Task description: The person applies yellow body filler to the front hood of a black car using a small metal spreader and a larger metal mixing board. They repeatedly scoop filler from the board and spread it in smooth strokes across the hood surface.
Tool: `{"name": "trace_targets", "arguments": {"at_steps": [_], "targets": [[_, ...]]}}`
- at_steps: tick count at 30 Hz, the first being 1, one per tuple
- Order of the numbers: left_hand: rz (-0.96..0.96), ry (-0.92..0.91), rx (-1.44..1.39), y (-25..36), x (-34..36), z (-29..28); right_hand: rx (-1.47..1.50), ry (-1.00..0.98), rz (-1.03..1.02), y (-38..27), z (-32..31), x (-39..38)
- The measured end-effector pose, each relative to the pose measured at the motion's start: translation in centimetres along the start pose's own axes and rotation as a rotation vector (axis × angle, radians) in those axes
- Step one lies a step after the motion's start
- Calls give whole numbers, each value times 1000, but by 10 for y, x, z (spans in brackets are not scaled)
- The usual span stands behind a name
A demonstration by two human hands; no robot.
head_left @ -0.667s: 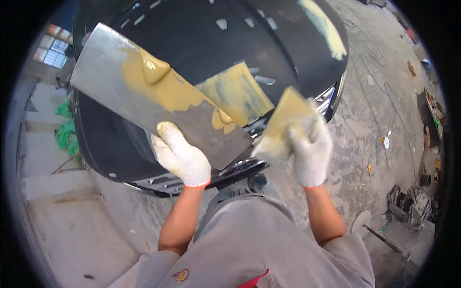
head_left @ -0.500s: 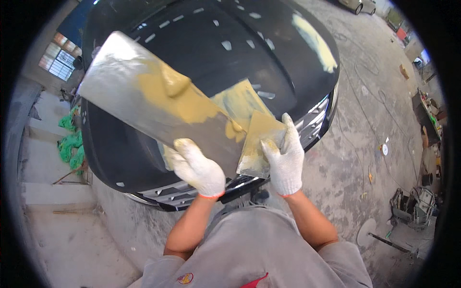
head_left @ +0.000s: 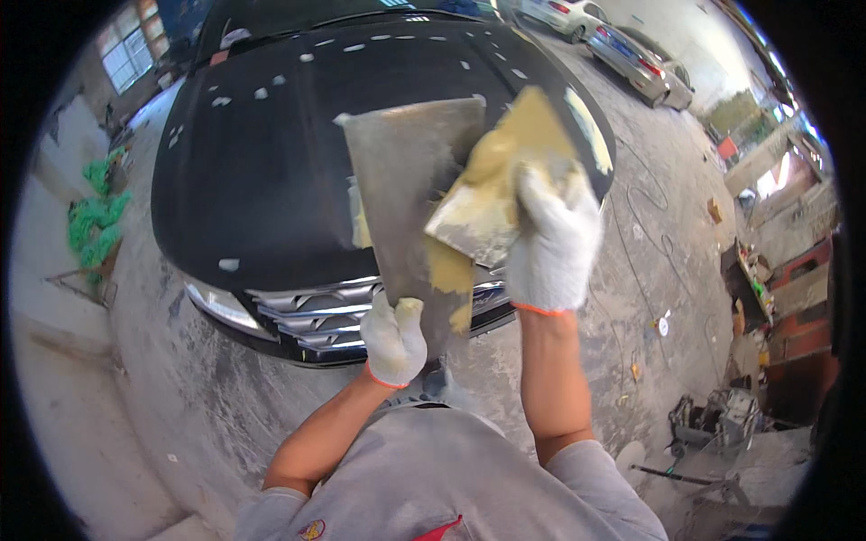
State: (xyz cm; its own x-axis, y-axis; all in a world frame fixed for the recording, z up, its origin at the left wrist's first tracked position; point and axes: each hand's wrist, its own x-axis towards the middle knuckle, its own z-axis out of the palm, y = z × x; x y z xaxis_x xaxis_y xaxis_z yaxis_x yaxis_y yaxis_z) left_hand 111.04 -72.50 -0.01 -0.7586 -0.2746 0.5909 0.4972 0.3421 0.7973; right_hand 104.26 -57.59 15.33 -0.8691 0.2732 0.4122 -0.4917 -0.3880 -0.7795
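Note:
My left hand [head_left: 394, 341], in a white knit glove, grips the lower end of a long flat metal mixing plate [head_left: 392, 171]. Yellow filler paste is smeared along the plate's lower right side. In my gloved right hand [head_left: 552, 243] is a wide, flat putty spreader [head_left: 469, 223]. A thick load of yellow filler [head_left: 528, 131] covers much of it, and it overlaps the plate's right edge in this view; whether they touch, I cannot tell. Behind both lies the black car hood [head_left: 262, 180], dotted with small pale patches. A yellowish patch [head_left: 361, 221] shows beside the plate's left edge.
A larger pale filler patch [head_left: 588, 131] runs along the hood's right edge. The chrome grille [head_left: 325, 316] faces me. Cables [head_left: 654, 230] lie on the concrete floor at right, near a machine [head_left: 717, 424]. Green sheeting [head_left: 93, 221] hangs at left; parked cars [head_left: 640, 63] stand behind.
The plate has swung from slanting left to nearly upright. My right hand has risen with the spreader, which now carries a thick load of filler. The view has tilted up, showing more background.

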Motion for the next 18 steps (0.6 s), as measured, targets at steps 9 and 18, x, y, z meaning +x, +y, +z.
{"name": "trace_targets", "arguments": {"at_steps": [9,18], "targets": [[-329,22,-102,21,-24,-55,-892,-259,-190,-22,39,-121],[-411,99,-375,32,-12,-83,-913,-20,75,-52,30,-136]]}}
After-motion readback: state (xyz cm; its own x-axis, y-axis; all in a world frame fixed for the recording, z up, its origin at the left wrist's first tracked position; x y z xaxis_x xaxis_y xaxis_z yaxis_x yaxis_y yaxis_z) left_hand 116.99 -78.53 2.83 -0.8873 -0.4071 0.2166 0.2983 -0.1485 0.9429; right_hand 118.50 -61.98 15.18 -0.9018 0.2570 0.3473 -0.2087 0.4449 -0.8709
